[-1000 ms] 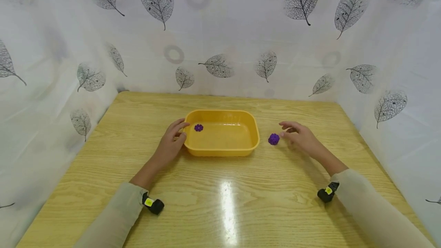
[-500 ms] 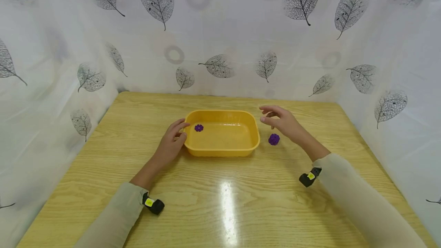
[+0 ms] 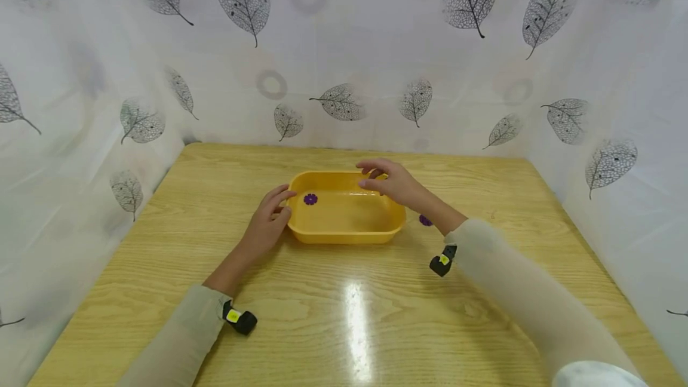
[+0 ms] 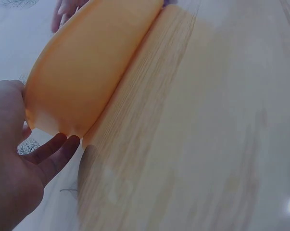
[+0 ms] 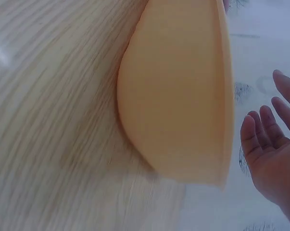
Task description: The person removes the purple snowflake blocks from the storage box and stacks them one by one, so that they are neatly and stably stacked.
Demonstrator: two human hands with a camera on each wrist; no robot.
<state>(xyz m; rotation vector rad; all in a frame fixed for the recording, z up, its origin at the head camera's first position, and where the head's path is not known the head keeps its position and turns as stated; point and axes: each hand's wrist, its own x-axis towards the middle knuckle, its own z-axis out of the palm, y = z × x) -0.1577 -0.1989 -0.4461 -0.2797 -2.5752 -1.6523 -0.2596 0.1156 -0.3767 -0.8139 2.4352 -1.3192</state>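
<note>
A yellow plastic basin (image 3: 346, 237) sits on the table. My left hand (image 3: 266, 223) holds its left end, with fingers at the rim and others against the outer wall in the left wrist view. Inside the basin, towards the left, lies a flat purple flower-shaped piece (image 3: 310, 199). My right hand (image 3: 395, 184) hovers over the basin's right part, fingers loosely bent and nothing seen between them. A purple ball-like cluster (image 3: 425, 220) rests on the table right of the basin, partly hidden behind my right wrist. In the right wrist view the right hand (image 5: 274, 149) is apart from the basin wall.
The light wooden table (image 3: 301, 309) runs up to a white leaf-printed curtain (image 3: 344, 46) at the back and sides. A black wrist camera (image 3: 240, 320) sits at my left cuff, another black wrist camera (image 3: 442, 260) at the right cuff.
My right hand has moved left from beside the purple cluster to above the basin, and its wrist now covers part of the cluster. The left hand, basin and flower-shaped piece stay put.
</note>
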